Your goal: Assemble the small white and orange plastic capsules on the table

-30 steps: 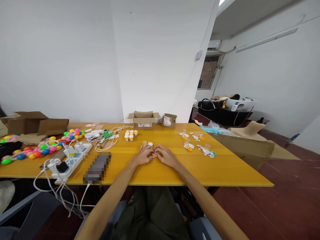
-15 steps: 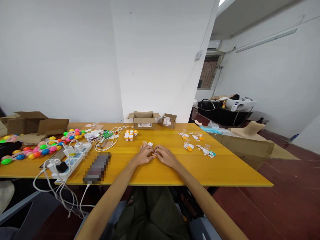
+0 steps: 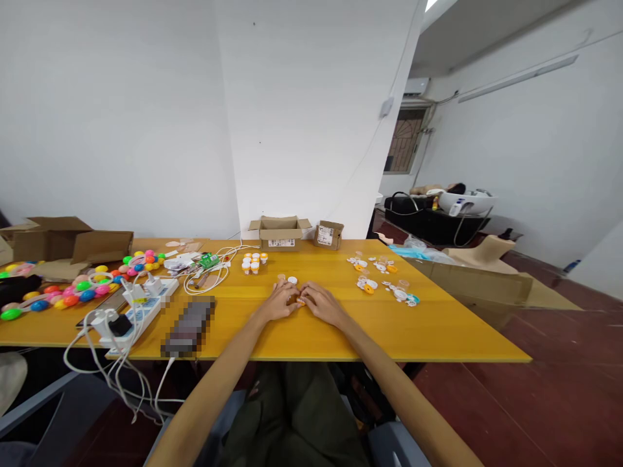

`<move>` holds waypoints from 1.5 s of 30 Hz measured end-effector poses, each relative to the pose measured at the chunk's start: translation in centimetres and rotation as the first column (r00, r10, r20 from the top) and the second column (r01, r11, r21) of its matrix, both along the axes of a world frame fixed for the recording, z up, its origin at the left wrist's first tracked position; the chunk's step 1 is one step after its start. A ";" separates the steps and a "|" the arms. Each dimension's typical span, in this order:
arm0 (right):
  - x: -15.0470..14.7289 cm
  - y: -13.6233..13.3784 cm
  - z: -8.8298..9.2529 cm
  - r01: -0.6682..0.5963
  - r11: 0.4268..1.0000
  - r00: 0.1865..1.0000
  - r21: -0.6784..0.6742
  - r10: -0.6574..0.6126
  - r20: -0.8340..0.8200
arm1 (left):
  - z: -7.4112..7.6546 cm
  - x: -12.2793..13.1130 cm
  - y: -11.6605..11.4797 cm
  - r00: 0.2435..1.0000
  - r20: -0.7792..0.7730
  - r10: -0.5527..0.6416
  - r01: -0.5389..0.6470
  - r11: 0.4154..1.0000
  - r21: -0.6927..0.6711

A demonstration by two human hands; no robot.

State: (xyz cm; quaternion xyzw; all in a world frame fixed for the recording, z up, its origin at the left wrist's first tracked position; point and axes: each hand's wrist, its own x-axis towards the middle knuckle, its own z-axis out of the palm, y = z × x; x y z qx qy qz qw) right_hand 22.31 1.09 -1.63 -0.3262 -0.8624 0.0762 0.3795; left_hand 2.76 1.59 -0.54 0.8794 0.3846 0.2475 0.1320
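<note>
Both hands meet over the yellow table (image 3: 311, 337), fingertips almost touching. My left hand (image 3: 278, 303) is curled, with its fingers closed around something mostly hidden. Between the fingertips shows a small orange piece (image 3: 302, 301), which my right hand (image 3: 322, 305) pinches. Just beyond the fingers lie a white round disc (image 3: 292, 280) and a small clear cup (image 3: 281, 277), partly covered by the left hand. Farther off to the left, several small white jars with orange bands (image 3: 253, 262) stand in a cluster.
Loose white, orange and clear parts (image 3: 367, 285) lie in several groups on the right, one with a teal piece (image 3: 413, 299). An open cardboard box (image 3: 281, 235) and a smaller box (image 3: 328, 235) stand at the back. Leftward are a phone (image 3: 189, 325), a power strip (image 3: 141, 318) and colourful balls (image 3: 87, 296).
</note>
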 end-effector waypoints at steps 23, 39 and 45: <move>0.0 0.2 -0.2 0.022 1.000 1.000 0.017 -0.022 0.008 | -0.1 -0.2 0.1 0.999 0.031 0.027 -0.026 0.999 -0.021; 0.1 0.3 -0.4 0.013 1.000 1.000 0.023 -0.013 0.001 | -0.3 -0.2 0.2 1.000 0.009 0.007 -0.007 1.000 -0.005; 0.1 0.2 -0.3 0.018 1.000 1.000 0.017 -0.018 0.010 | -0.1 -0.1 0.1 1.000 0.015 0.026 -0.025 1.000 -0.012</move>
